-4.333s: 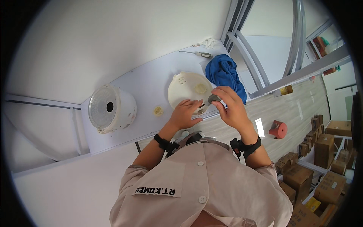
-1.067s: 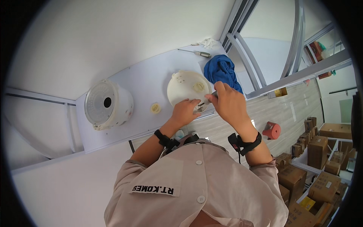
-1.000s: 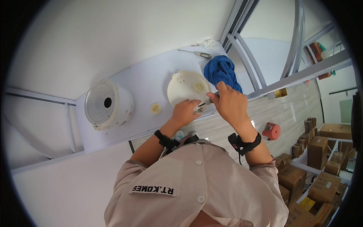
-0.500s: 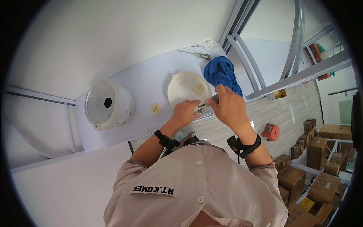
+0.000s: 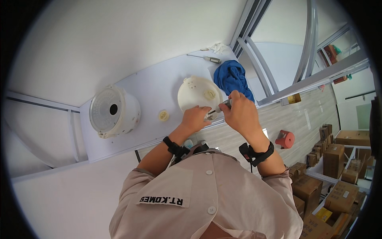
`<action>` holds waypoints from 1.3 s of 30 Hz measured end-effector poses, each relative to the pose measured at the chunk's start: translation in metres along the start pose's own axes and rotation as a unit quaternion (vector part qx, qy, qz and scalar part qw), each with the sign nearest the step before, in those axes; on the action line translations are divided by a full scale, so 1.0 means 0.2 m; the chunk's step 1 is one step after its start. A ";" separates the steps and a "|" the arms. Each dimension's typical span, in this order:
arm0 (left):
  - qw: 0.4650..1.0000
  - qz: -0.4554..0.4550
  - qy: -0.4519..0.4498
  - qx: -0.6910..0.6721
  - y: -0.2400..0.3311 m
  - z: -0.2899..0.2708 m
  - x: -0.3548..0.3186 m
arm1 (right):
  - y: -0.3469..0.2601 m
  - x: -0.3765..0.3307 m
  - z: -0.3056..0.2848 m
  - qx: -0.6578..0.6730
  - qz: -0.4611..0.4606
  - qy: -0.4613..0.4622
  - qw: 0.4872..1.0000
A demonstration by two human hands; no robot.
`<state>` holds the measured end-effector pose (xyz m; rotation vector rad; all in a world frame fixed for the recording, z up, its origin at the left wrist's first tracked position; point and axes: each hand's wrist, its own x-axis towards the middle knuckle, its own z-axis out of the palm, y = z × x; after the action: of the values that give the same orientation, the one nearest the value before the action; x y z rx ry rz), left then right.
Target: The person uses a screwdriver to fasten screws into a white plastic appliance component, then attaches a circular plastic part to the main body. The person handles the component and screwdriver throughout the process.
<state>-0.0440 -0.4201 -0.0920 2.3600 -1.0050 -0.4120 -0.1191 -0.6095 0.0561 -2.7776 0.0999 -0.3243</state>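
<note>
A round cream plastic lid (image 5: pixel 189 95) lies inside up near the front edge of the table. My left hand (image 5: pixel 195 118) is closed on its near rim, thumb and fingers around a small metal part. My right hand (image 5: pixel 242 115) grips the grey handle of a screwdriver (image 5: pixel 228 103), whose short shaft points left to the lid's near edge, by my left fingertips. The exact spot under the tip is too small to make out. Within the lid sits a small yellowish round fitting (image 5: pixel 209 94). A similar yellowish cap (image 5: pixel 163 115) rests on the table, left of the lid.
A white rice cooker (image 5: pixel 129 109) stands at the left of the table (image 5: pixel 153 91). Beyond the lid lie a blue cloth (image 5: pixel 232 77), a second screwdriver (image 5: pixel 213 59) and a white rag (image 5: pixel 218 48). A metal frame borders the right side; a red stool (image 5: pixel 285 139) and cardboard boxes (image 5: pixel 308 189) are on the floor.
The right hand's grip on the screwdriver has turned slightly, showing more of its handle. The lid has shifted a touch to the right; my left hand stays on its rim.
</note>
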 end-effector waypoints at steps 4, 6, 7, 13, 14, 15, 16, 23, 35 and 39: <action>1.000 0.003 0.019 0.000 0.01 0.01 -0.01 | -0.01 -0.02 0.02 0.009 0.005 0.020 1.000; 1.000 0.000 0.019 -0.013 0.00 0.02 -0.01 | -0.01 -0.02 0.03 0.029 -0.010 0.040 0.999; 1.000 -0.001 0.020 -0.019 0.00 0.02 -0.01 | 0.00 -0.02 0.04 0.042 -0.019 0.044 0.998; 0.995 0.063 0.072 0.031 -0.06 0.10 -0.05 | -0.01 -0.06 0.04 0.059 -0.044 0.064 0.995; 0.995 0.060 0.080 0.030 -0.07 0.12 -0.05 | -0.02 -0.07 0.03 0.061 -0.050 0.065 0.995; 0.994 0.060 0.088 0.029 -0.07 0.14 -0.05 | -0.02 -0.07 0.02 0.061 -0.054 0.068 0.994; 0.993 0.059 0.095 0.028 -0.08 0.15 -0.05 | -0.02 -0.07 0.02 0.064 -0.051 0.060 0.995; 0.981 0.098 0.166 0.013 -0.07 0.17 -0.08 | -0.03 -0.09 0.01 0.074 -0.145 0.054 0.985; 0.976 0.102 0.194 0.014 -0.08 0.19 -0.10 | -0.07 -0.03 -0.05 0.106 -0.125 0.156 0.974; 0.959 0.166 0.215 0.085 -0.12 0.21 -0.09 | -0.03 -0.02 -0.11 0.137 -0.062 0.187 0.971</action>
<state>-0.0620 -0.4079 -0.1397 2.2224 -1.2225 0.3148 -0.1281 -0.6114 0.0781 -2.4245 -0.0266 -0.8255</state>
